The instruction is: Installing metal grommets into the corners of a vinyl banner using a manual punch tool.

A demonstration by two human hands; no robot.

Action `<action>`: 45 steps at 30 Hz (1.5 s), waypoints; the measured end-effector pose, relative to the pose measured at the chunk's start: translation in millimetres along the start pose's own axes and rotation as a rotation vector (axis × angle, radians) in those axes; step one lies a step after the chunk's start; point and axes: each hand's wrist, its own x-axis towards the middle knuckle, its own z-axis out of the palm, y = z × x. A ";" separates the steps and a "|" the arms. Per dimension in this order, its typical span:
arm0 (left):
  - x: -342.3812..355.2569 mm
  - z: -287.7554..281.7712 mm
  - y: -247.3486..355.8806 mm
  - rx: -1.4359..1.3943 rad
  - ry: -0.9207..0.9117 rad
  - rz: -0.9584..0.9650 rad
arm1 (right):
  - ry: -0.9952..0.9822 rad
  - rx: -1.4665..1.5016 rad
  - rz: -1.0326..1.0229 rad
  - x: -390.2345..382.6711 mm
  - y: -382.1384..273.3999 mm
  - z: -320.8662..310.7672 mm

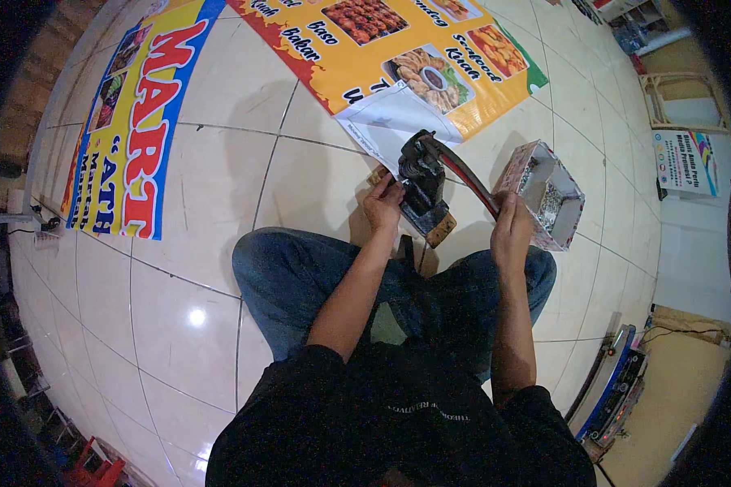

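I sit on a tiled floor with a black lever press (422,183) on a wooden base between my knees. My right hand (512,231) is shut on the press's long red and black handle (467,180), which slants down to the right. My left hand (382,203) pinches the folded white corner (382,130) of a yellow printed banner (398,57) where it runs under the press head. A small open cardboard box (548,195) with several small metal pieces inside stands just right of my right hand.
A second banner (134,122) in yellow, blue and red lies on the floor to the far left. A flat machine with red and blue trim (617,390) sits at the lower right. White frames (682,101) lean at the upper right.
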 end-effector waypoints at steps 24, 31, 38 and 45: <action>-110.0 166.4 148.0 1.448 -0.455 1.251 | 0.302 0.055 -0.017 -12.7 -12.4 -10.5; -88.4 167.5 115.9 1.713 -0.486 1.186 | 0.244 0.217 0.305 6.8 -42.1 1.1; -93.1 167.9 114.4 1.703 -0.423 1.217 | 0.931 -0.061 -0.172 69.1 84.6 -107.3; -91.4 163.3 107.2 1.657 -0.374 1.201 | 0.183 0.409 0.296 10.5 16.5 24.2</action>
